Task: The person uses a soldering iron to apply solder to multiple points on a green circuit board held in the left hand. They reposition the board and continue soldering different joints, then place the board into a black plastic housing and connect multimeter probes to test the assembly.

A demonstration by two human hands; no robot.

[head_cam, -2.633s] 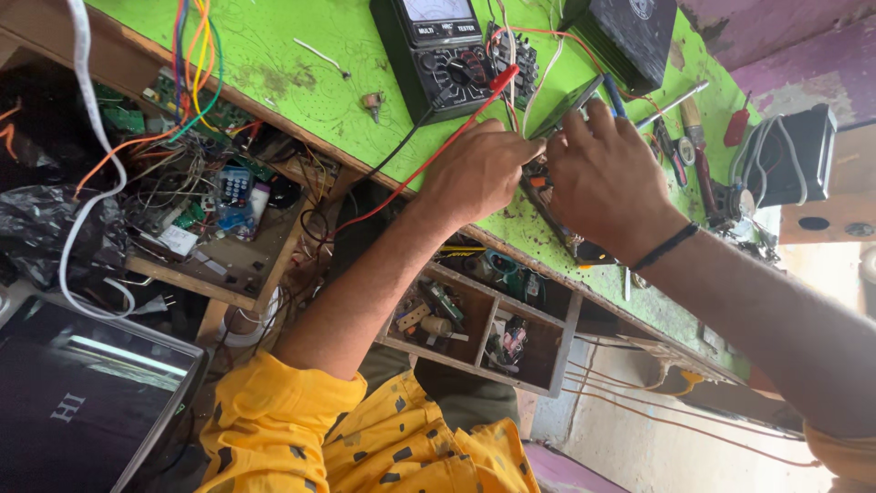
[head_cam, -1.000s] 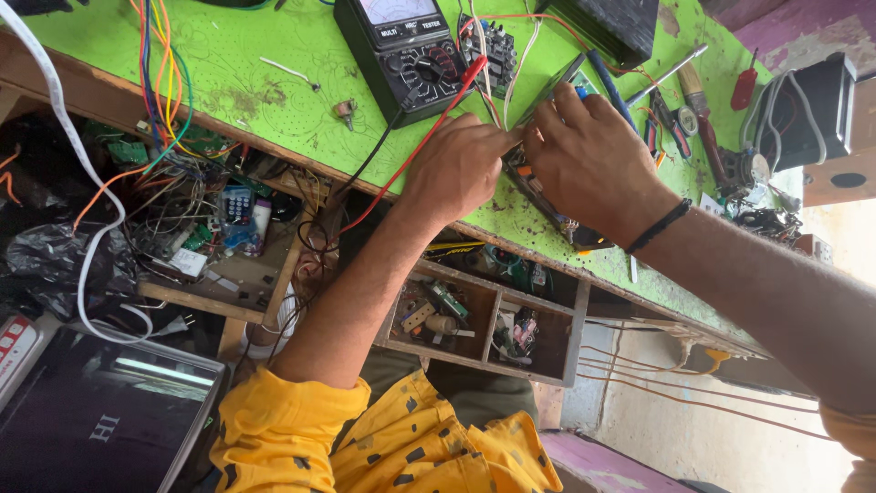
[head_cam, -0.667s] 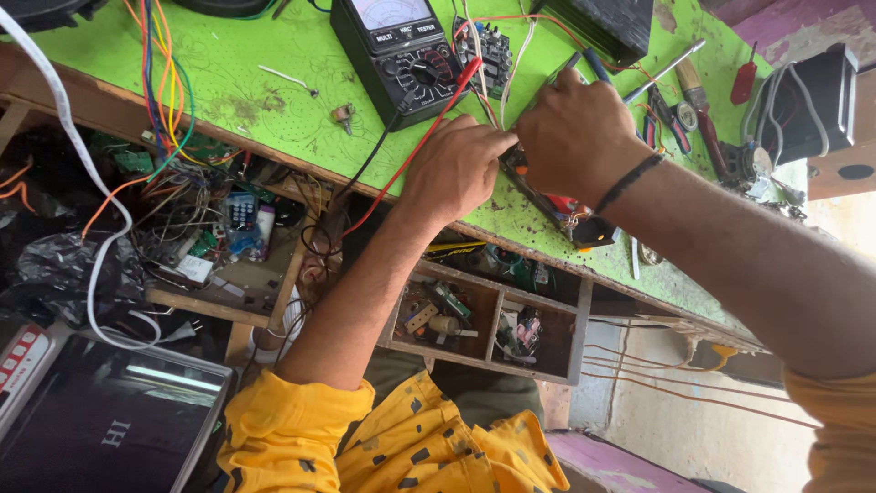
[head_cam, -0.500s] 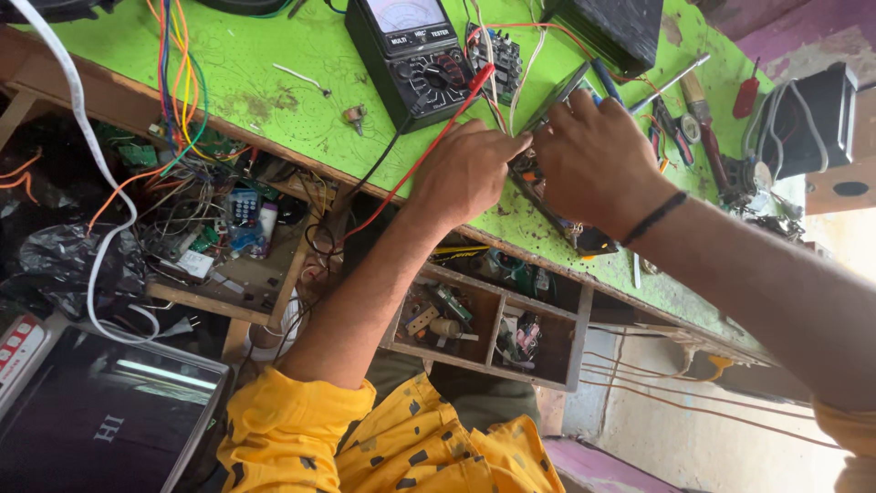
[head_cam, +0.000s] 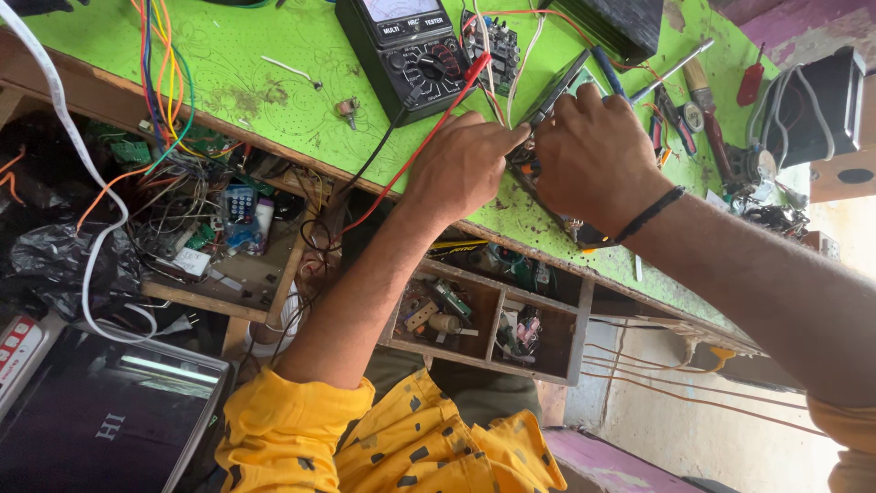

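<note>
A green workbench is filling the upper frame, a black multimeter sitting at top centre. At centre, the left hand and right hand are closing narrowly together on a small dark part, mostly hidden; work appears midway.

Screens and labels around the green bench

A black multimeter lies at the bench's far edge, its pale rectangular dial window cut by the frame, a white label strip beneath. Bottom left sits a dark glossy screen; beside it is a white panel with red labels.
</note>
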